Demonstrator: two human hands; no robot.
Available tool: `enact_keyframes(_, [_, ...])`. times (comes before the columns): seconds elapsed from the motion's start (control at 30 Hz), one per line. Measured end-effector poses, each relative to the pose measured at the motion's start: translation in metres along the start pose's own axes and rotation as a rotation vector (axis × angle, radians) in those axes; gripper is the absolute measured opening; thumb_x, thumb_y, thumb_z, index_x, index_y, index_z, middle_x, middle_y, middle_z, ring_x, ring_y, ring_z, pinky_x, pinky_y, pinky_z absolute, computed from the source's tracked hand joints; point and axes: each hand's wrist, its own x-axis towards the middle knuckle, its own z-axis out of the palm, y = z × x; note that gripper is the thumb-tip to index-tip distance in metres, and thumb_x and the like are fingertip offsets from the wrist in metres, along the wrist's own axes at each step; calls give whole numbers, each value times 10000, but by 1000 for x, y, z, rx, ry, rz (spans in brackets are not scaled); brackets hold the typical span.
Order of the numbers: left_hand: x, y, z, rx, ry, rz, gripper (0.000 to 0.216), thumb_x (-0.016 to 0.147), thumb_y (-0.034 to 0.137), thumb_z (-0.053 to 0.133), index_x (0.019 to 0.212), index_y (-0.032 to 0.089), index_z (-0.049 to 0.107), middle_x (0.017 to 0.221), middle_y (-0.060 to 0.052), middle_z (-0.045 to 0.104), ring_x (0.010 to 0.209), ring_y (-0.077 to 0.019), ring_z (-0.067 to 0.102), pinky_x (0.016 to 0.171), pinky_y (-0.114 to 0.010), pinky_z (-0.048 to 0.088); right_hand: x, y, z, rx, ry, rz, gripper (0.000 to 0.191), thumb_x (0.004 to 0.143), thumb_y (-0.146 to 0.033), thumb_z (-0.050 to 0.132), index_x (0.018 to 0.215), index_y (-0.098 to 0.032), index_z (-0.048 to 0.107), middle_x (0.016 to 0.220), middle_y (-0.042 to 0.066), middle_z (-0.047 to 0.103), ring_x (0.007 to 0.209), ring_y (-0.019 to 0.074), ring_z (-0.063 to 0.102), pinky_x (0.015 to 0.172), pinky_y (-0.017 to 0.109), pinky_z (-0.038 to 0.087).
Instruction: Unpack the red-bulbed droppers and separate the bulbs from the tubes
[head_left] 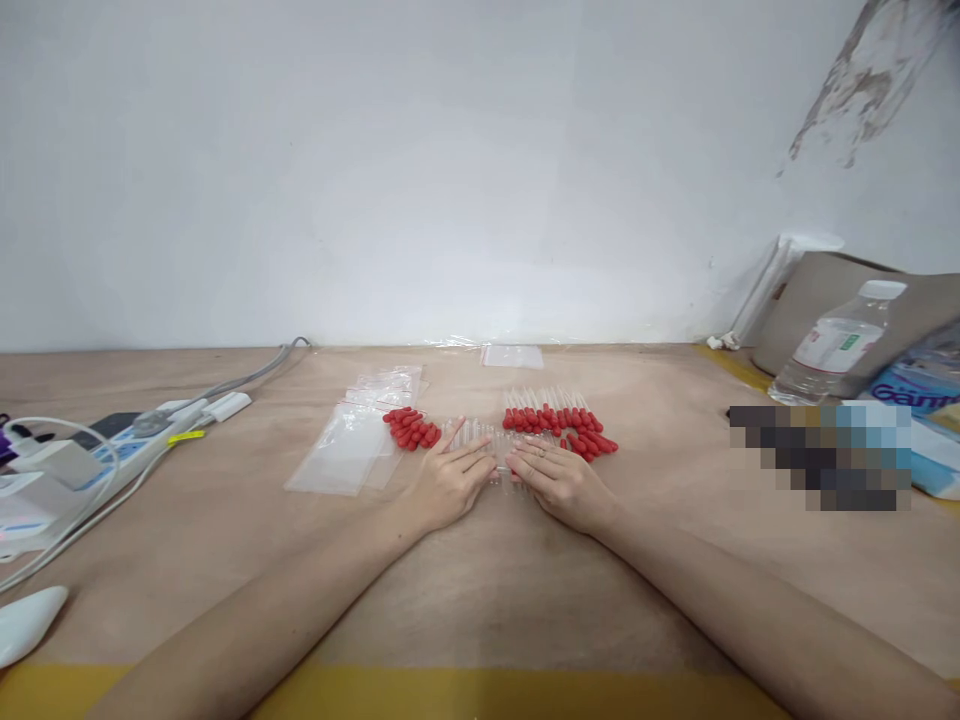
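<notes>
My left hand [459, 480] lies on the tabletop, its fingers stretched over a row of clear thin tubes [471, 434]. Facing it, my right hand [559, 478] rests flat on the right part of the same row, fingertips close to the left ones. Part of the row is hidden under both hands. Behind the right hand, red caps with thin pale sticks [549, 417] lie side by side. A few more red caps [592, 442] sit at that hand's right. Another cluster of red caps [411, 428] is just left of my left hand.
Clear plastic bags [337, 447] lie at the left, and another bag [512, 356] near the wall. A power strip [120, 460] with cables and a white mouse [30, 622] are far left. On the right stand a water bottle [836, 345] and a grey-brown container [791, 290].
</notes>
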Motion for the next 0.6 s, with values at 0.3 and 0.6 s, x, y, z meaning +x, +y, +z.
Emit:
enact_keyframes(0.3, [1,3,0,-48,-21,28,198,887,150,392,943,163,580,996,-38,669,1081,-164,543,1093,-501,135,-1,2,-17,-61,-22,-185,322,865,-95,360,1115,-111,563,1052,106,635,1098,198,520,965,394,448])
enact_keyframes(0.6, [-17,-16,-1,-44,26,-199,192,869,193,429,962,174,596,862,-55,640,774,-154,595,751,-325,466,-20,35,-35,-48,111,391,248,848,-230,470,1050,-222,615,850,49,650,789,159,605,746,328,503])
